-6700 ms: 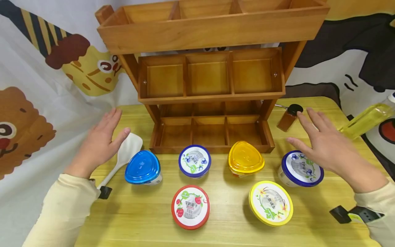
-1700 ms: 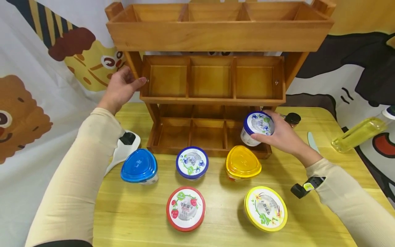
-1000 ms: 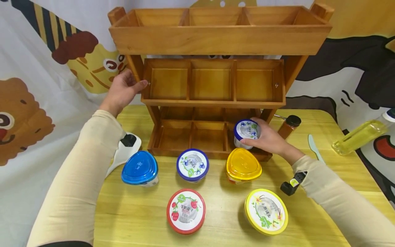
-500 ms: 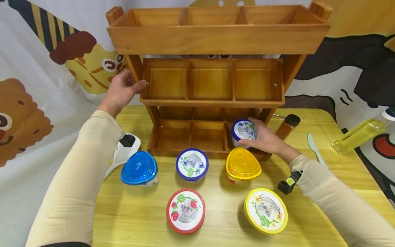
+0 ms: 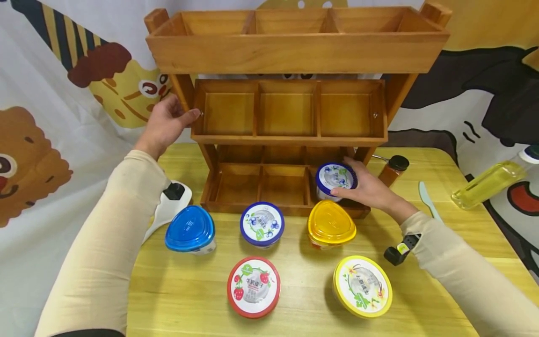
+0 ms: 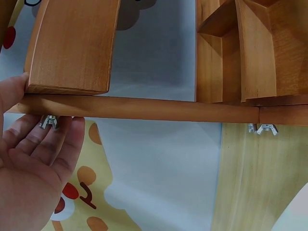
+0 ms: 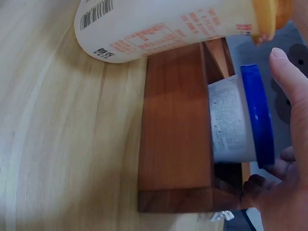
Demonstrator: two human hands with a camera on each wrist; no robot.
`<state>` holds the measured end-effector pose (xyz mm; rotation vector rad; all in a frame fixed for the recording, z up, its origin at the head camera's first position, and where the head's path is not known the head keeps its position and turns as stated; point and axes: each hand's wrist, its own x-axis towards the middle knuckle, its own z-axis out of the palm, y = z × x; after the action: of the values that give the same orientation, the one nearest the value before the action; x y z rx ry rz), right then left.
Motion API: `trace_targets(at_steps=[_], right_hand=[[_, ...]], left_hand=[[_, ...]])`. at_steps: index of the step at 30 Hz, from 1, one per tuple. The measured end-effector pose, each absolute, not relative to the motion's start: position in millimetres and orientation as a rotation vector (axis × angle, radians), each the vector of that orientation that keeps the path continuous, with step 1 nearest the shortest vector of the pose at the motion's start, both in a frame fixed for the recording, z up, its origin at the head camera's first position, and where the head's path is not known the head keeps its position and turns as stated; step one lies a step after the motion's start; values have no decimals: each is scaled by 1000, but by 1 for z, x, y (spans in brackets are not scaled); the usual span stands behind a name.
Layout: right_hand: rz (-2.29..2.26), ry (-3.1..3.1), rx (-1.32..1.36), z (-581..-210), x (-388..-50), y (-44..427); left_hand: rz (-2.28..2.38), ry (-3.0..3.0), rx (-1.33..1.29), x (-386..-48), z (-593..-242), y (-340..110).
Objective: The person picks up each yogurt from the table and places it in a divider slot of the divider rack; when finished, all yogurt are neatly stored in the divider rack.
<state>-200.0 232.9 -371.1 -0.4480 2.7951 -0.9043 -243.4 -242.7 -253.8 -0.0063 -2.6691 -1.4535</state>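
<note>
In the head view my left hand (image 5: 162, 124) holds the left upright of the wooden rack (image 5: 294, 54); the left wrist view has the thumb in front and the fingers (image 6: 67, 144) behind. A cup with a blue-rimmed blueberry lid (image 5: 334, 177) sits in the bottom tier's right compartment. My right hand (image 5: 370, 187) is around its right side, thumb over the lid's near edge. The right wrist view shows a gap between that thumb and the lid (image 7: 258, 115), with fingers close to the lid's lower edge.
In front of the rack stand a blue-lidded tub (image 5: 191, 229), another blueberry cup (image 5: 262, 224), a yellow-lidded tub (image 5: 331, 223), a strawberry cup (image 5: 254, 287) and a yellow-rimmed cup (image 5: 362, 286). A spice jar (image 5: 393, 169), knife (image 5: 428, 199) and oil bottle (image 5: 492, 182) lie right, a white spatula (image 5: 170, 206) left.
Since the oldest frame, the blueberry cup has moved from the table's right into the rack, and my left hand has taken hold of the upright. Lately my right hand has loosened and shifted slightly right.
</note>
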Motion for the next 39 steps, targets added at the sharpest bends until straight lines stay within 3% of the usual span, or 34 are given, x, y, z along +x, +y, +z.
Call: trace_targets(at_steps=[23, 39], right_hand=[[-1155, 2659, -674, -315, -144, 246], [-913, 2668, -975, -328, -120, 238]], left_hand=[[-1472, -2668, 1, -239, -253, -242], [-1553, -2658, 22, -240, -253, -240]])
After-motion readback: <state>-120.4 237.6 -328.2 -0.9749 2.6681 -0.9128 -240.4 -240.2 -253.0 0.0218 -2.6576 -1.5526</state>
